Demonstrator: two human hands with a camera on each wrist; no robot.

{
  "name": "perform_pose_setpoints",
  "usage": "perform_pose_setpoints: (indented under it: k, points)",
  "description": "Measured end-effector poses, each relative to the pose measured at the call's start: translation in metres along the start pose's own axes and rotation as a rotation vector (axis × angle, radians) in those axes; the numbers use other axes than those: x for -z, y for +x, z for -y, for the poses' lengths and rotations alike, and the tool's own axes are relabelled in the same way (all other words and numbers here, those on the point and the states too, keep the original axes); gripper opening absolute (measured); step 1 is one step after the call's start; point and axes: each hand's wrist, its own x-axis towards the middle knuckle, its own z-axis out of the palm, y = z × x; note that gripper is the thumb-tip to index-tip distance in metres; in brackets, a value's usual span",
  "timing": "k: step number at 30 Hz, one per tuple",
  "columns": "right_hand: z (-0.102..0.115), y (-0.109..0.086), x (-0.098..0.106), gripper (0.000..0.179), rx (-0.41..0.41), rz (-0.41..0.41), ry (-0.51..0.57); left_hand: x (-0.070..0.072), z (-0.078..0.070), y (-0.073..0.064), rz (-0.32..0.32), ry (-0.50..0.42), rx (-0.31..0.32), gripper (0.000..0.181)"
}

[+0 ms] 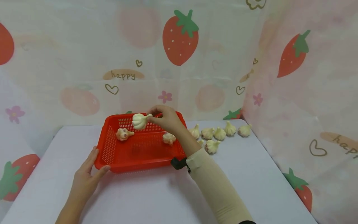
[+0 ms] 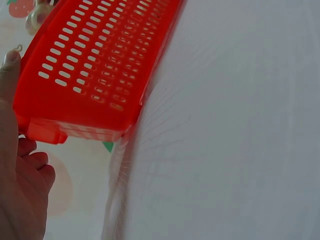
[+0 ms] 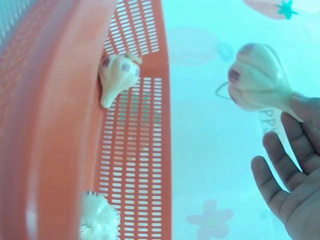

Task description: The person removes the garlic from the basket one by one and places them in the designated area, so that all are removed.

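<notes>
My right hand point(image 1: 165, 117) pinches a garlic bulb point(image 1: 139, 121) by its stem, above the back of the red plastic basket point(image 1: 120, 169). The right wrist view shows that bulb point(image 3: 257, 77) gripped between thumb and forefinger, with the other fingers loosely extended. Inside the basket one garlic bulb point(image 1: 123, 134) lies at the left and another garlic bulb point(image 1: 169, 138) at the right, partly behind my right arm. At the basket's front left corner, my left hand point(image 1: 87, 174) holds the rim; in the left wrist view its fingers point(image 2: 37, 160) curl below the edge.
Several garlic bulbs point(image 1: 219, 133) lie on the white table point(image 1: 251, 186) to the right of the basket, some partly hidden by my right arm. A strawberry-patterned sheet point(image 1: 223, 46) hangs behind the table and along its right side.
</notes>
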Motion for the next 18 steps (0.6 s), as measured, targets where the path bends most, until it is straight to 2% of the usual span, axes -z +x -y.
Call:
perform_pose_setpoints:
  k: [5,18]
  points:
    - [0.003,-0.012,0.005,0.016,0.028,-0.066,0.037,0.002,-0.002,0.001,0.001,-0.013,0.006,0.085]
    - [0.005,-0.050,0.019,0.013,0.089,-0.146,0.053,0.002,-0.001,0.001,0.013,-0.001,0.020,0.084]
